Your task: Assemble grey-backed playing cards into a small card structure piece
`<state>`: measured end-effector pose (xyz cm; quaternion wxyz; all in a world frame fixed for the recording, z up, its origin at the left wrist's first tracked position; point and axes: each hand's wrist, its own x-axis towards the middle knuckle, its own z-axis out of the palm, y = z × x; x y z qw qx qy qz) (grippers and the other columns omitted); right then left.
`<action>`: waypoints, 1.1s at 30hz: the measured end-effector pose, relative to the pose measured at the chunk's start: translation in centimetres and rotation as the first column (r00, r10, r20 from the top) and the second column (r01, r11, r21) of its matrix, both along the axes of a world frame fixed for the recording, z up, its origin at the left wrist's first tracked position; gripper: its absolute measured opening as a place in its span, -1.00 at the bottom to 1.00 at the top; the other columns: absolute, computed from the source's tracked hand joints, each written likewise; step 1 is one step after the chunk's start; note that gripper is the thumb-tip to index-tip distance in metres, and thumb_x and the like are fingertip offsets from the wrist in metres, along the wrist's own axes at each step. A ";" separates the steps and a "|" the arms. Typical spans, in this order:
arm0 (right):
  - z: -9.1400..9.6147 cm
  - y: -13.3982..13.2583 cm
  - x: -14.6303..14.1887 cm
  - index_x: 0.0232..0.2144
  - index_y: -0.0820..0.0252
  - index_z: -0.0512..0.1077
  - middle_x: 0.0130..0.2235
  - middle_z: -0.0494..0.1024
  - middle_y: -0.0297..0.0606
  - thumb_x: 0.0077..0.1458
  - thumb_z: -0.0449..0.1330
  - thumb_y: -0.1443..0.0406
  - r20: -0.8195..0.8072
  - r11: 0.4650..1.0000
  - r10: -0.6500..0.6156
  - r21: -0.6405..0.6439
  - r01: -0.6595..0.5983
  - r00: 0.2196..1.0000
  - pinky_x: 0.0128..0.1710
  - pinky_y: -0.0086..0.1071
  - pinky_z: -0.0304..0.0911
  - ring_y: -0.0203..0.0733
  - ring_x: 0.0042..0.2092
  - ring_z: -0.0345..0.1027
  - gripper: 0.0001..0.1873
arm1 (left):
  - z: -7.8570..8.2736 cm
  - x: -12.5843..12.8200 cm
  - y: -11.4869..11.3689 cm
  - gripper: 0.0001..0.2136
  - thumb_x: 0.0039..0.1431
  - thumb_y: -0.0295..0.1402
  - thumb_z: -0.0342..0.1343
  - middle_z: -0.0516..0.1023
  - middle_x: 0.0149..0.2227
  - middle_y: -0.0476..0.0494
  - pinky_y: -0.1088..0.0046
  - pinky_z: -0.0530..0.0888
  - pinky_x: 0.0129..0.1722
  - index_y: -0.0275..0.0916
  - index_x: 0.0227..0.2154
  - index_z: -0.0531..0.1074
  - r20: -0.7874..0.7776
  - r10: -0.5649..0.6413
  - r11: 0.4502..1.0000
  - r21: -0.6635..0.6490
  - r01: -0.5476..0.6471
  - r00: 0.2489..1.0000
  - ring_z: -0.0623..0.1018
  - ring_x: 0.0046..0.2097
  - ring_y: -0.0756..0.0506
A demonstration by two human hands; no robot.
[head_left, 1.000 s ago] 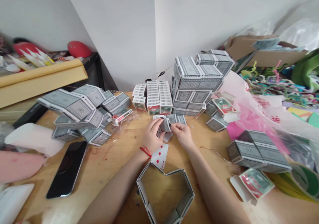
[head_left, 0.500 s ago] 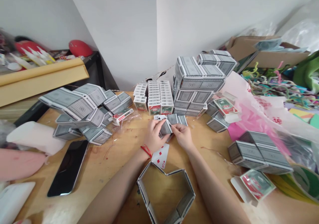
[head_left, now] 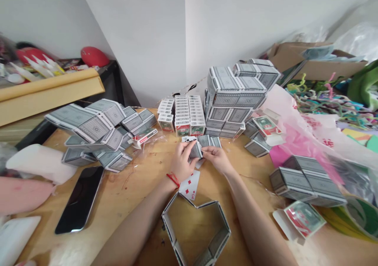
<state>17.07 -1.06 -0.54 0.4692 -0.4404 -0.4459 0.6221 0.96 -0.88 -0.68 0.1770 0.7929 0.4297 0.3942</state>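
My left hand [head_left: 181,162] and my right hand [head_left: 217,159] meet at the middle of the wooden table [head_left: 124,203]. Both pinch a small folded grey-backed playing card piece [head_left: 195,150] between them. More grey-backed cards [head_left: 210,140] lie just beyond my fingers. A red diamond card [head_left: 189,184] lies face up under my left wrist, which wears a red string. In front of me sits a heart-shaped frame [head_left: 196,234] built from folded cards.
Folded-card blocks are heaped at left [head_left: 97,134], stacked at the back [head_left: 236,96] and lying at right [head_left: 305,183]. Boxed decks [head_left: 184,116] stand by the wall. A black phone [head_left: 79,201] lies at left. Pink plastic [head_left: 292,140] and craft clutter fill the right.
Both hands stay together on the folded card piece, with only small finger shifts. My right hand has edged slightly up and to the right.
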 end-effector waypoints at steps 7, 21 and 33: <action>-0.4 0.2 -0.1 -0.53 0.24 0.45 -0.56 0.51 -0.30 -0.26 0.30 0.13 -0.002 0.998 -0.029 -0.054 0.029 1.000 -0.39 -0.34 0.31 -0.23 -0.51 0.37 -0.71 | 0.1 0.0 -0.2 -0.43 0.01 -0.44 0.09 0.22 -0.08 -0.22 0.24 0.33 0.00 -0.17 0.11 0.07 0.008 -0.013 1.000 -0.021 0.013 1.000 0.31 -0.02 -0.14; 0.3 -0.2 -0.3 -0.40 0.23 0.48 -0.45 0.56 -0.26 -0.20 0.28 0.14 -0.061 0.999 0.008 -0.043 -0.011 0.998 -0.31 -0.30 0.33 -0.20 -0.44 0.44 -0.69 | 0.1 0.1 -0.1 -0.48 0.02 -0.45 0.07 0.22 -0.10 -0.20 0.25 0.33 -0.01 -0.18 0.08 0.12 0.004 0.017 1.000 0.016 -0.017 1.000 0.33 -0.03 -0.13; -0.1 -0.5 -1.2 -0.27 0.22 0.44 -0.33 0.57 -0.21 -0.20 0.29 0.20 -0.041 0.997 -0.075 0.021 0.076 0.996 -0.23 -0.30 0.32 -0.17 -0.30 0.45 -0.62 | -0.4 0.1 0.1 -0.47 -0.02 -0.49 0.07 0.22 -0.11 -0.18 0.27 0.37 -0.06 -0.18 0.07 0.14 0.017 0.107 0.994 0.014 -0.108 0.994 0.35 -0.05 -0.12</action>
